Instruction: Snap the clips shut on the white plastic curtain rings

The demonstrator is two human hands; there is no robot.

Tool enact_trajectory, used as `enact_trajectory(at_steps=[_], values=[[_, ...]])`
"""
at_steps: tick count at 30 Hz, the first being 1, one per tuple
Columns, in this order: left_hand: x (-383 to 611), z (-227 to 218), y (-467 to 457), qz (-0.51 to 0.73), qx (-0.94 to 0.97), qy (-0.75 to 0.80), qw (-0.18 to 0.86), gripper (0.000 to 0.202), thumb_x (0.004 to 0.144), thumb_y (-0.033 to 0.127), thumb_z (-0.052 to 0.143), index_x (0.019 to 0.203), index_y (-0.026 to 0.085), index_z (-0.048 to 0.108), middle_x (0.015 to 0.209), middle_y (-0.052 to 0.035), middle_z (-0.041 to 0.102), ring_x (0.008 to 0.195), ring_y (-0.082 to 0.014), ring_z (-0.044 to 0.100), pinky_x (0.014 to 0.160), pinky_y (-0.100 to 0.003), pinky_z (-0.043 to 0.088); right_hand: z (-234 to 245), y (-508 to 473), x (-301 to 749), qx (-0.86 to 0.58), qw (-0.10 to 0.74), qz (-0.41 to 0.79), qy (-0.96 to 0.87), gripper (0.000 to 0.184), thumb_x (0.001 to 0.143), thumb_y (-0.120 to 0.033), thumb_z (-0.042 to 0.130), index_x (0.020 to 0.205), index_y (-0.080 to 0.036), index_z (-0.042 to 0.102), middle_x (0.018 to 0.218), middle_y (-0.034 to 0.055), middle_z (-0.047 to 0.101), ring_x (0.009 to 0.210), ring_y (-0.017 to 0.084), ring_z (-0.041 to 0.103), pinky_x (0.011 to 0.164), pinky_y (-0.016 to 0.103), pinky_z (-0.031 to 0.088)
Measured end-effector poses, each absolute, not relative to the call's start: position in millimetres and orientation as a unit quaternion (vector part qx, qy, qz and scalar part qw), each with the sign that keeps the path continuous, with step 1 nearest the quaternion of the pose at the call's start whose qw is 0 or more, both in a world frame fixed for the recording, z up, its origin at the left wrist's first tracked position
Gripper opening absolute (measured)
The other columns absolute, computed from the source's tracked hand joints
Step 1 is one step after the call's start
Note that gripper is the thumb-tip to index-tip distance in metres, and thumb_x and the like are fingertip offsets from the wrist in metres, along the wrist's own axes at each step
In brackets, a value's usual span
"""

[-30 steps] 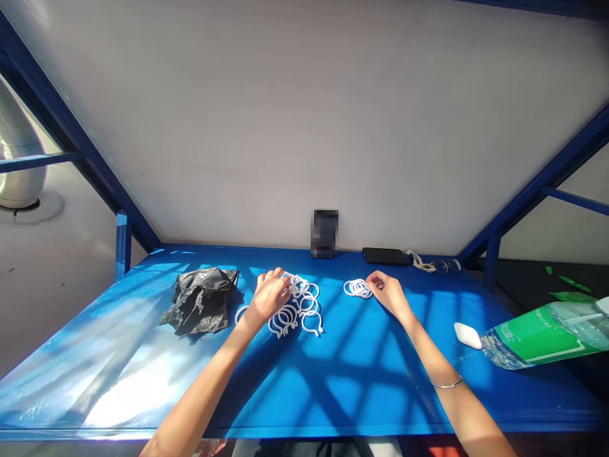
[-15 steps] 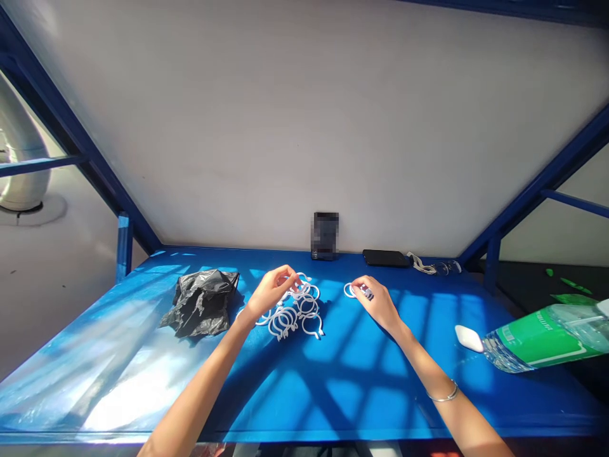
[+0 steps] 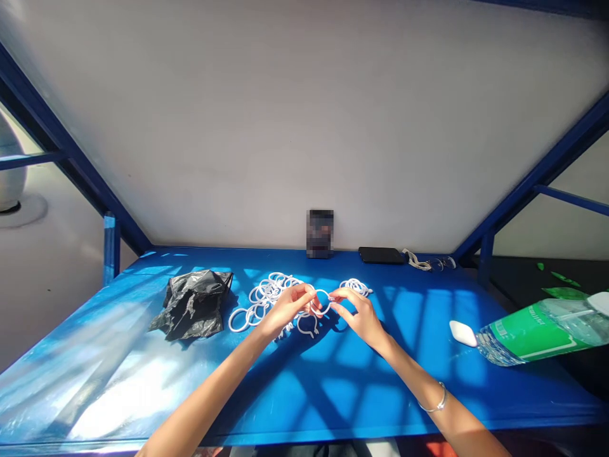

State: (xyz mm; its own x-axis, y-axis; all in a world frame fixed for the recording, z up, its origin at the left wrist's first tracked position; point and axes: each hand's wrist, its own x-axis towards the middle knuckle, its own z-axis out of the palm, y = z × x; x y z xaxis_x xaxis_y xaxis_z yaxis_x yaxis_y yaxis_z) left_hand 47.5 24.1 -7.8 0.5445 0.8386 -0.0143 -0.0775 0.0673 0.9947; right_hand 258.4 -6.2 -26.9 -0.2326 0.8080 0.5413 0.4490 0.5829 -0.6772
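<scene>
Both hands meet over the middle of the blue table (image 3: 361,387) and pinch one white plastic ring (image 3: 322,303) between them. My left hand (image 3: 290,309) grips its left side with thumb and fingers. My right hand (image 3: 358,313) grips its right side the same way. A loose pile of white rings (image 3: 266,297) lies just left of and behind my left hand. A small neat stack of rings (image 3: 356,286) rests just behind my right hand.
A crumpled black plastic bag (image 3: 191,304) lies to the left. At the back wall stand a small dark device (image 3: 320,233), a black phone (image 3: 379,255) and a cord (image 3: 425,262). A green-labelled water bottle (image 3: 533,332) lies at the right edge.
My left hand lifted a ring out of the pile and moved right. My right hand left the small stack and came left to take the ring's other side.
</scene>
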Motion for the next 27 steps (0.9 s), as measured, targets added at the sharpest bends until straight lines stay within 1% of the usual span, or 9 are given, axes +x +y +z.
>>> enact_trajectory(at_steps=[2,6,8,11,13,15,20,24,27], values=[[47.6,-9.1,23.4,0.358,0.603,0.325,0.635,0.046,0.084,0.062,0.064,0.088,0.016,0.060,0.085,-0.0050,0.068,0.076,-0.0177,0.067,0.077,-0.033,0.054,-27.6,-5.7,258.4,-0.417,0.474,0.209,-0.747,0.021,0.094,-0.043,0.062,0.096,-0.024,0.071,0.089,0.0051,0.075,0.078,0.021,0.072,0.073,0.036,0.062],[48.1,-7.7,17.8,0.367,0.639,0.313,0.599,0.047,0.083,0.051,0.071,0.114,0.018,0.058,0.107,-0.0083,0.067,0.091,-0.0185,0.067,0.082,-0.032,0.054,-29.4,-5.2,257.7,-0.444,0.492,0.262,-0.702,0.023,0.091,-0.045,0.066,0.091,-0.024,0.073,0.085,0.0048,0.076,0.078,0.022,0.074,0.072,0.035,0.062],[49.1,-4.2,14.0,0.365,0.673,0.305,0.566,0.041,0.083,0.048,0.071,0.109,0.018,0.062,0.110,-0.0091,0.067,0.092,-0.0189,0.066,0.084,-0.033,0.054,-29.6,-5.4,256.7,-0.447,0.499,0.297,-0.681,0.023,0.090,-0.046,0.066,0.089,-0.023,0.073,0.083,0.0047,0.076,0.077,0.022,0.074,0.072,0.035,0.063],[50.9,-0.2,10.6,0.355,0.710,0.318,0.519,0.034,0.087,0.051,0.065,0.089,0.017,0.068,0.093,-0.0075,0.071,0.085,-0.0191,0.065,0.080,-0.032,0.053,-28.7,-6.7,254.6,-0.435,0.507,0.338,-0.663,0.021,0.090,-0.043,0.066,0.093,-0.023,0.072,0.083,0.0041,0.075,0.075,0.021,0.074,0.072,0.034,0.063],[51.7,-0.3,10.4,0.341,0.709,0.329,0.523,0.041,0.088,0.056,0.060,0.079,0.017,0.067,0.081,-0.0063,0.070,0.078,-0.0192,0.066,0.075,-0.032,0.053,-27.9,-8.2,253.0,-0.428,0.513,0.350,-0.656,0.020,0.090,-0.041,0.065,0.097,-0.023,0.071,0.085,0.0036,0.075,0.074,0.020,0.074,0.071,0.033,0.063],[52.3,-1.7,11.1,0.332,0.697,0.326,0.546,0.047,0.090,0.061,0.055,0.077,0.017,0.068,0.074,-0.0060,0.070,0.074,-0.0191,0.066,0.075,-0.032,0.052,-27.3,-9.7,251.7,-0.426,0.520,0.344,-0.655,0.019,0.091,-0.039,0.065,0.099,-0.023,0.070,0.087,0.0034,0.075,0.075,0.019,0.074,0.072,0.033,0.063],[54.6,-2.2,11.0,0.329,0.652,0.317,0.606,0.059,0.091,0.067,0.046,0.068,0.016,0.065,0.069,-0.0073,0.069,0.063,-0.0178,0.065,0.070,-0.031,0.051,-27.3,-12.4,251.3,-0.421,0.517,0.280,-0.690,0.020,0.090,-0.038,0.067,0.104,-0.025,0.071,0.094,0.0043,0.075,0.079,0.020,0.072,0.075,0.034,0.063],[56.6,-3.7,10.4,0.335,0.612,0.315,0.644,0.058,0.091,0.066,0.047,0.071,0.015,0.063,0.065,-0.0069,0.068,0.060,-0.0173,0.065,0.066,-0.031,0.050,-28.2,-13.1,252.8,-0.416,0.511,0.238,-0.714,0.019,0.091,-0.036,0.067,0.106,-0.026,0.073,0.095,0.0045,0.076,0.079,0.021,0.073,0.074,0.035,0.063],[56.6,-6.2,10.5,0.361,0.603,0.298,0.646,0.049,0.088,0.065,0.056,0.090,0.016,0.061,0.072,-0.0038,0.066,0.061,-0.0159,0.064,0.065,-0.030,0.051,-28.3,-13.1,253.3,-0.408,0.517,0.207,-0.724,0.016,0.093,-0.034,0.065,0.104,-0.026,0.073,0.091,0.0038,0.077,0.075,0.020,0.072,0.072,0.035,0.063]])
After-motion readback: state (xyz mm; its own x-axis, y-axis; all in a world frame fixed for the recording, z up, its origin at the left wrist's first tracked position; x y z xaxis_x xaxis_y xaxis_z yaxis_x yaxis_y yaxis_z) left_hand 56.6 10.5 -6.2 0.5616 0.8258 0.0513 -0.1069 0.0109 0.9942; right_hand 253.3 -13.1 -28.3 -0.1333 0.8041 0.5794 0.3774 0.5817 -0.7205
